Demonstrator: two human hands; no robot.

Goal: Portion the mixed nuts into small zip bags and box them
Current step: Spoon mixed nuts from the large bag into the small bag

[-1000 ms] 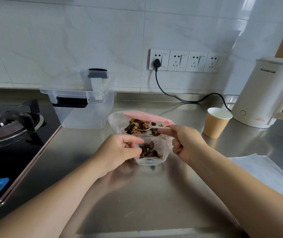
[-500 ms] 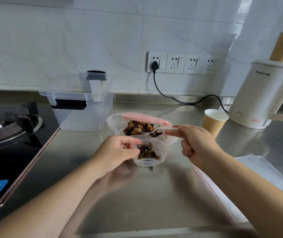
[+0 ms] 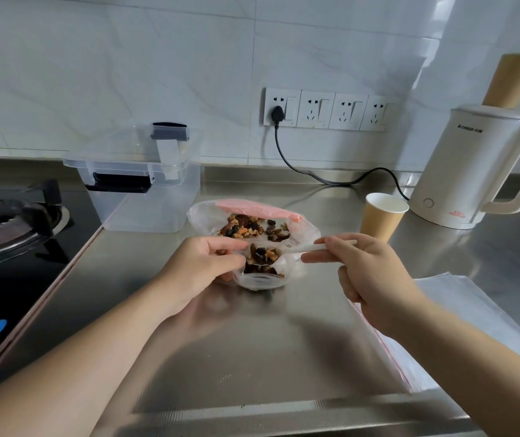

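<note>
Right fingers (image 3: pixel 318 256) pinch the white spoon (image 3: pixel 302 249) handle; the left hand (image 3: pixel 201 266) grips the small zip bag (image 3: pixel 260 280) mouth open. Spoon was dipped in the big nut bag (image 3: pixel 252 225) at 12 o'clock a second ago, now loaded over the small bag: scoop about to drop. Small bag partly filled. Storage box (image 3: pixel 138 187) at 10 o'clock, lid on, boxing not started.

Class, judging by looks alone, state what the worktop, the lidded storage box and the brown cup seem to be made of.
Grey worktop: probably brushed stainless steel, with dull streaky reflections. Clear lidded storage box: likely rigid transparent plastic; the wall shows through. Brown cup: seemingly paper, matte outside, white inside.
</note>
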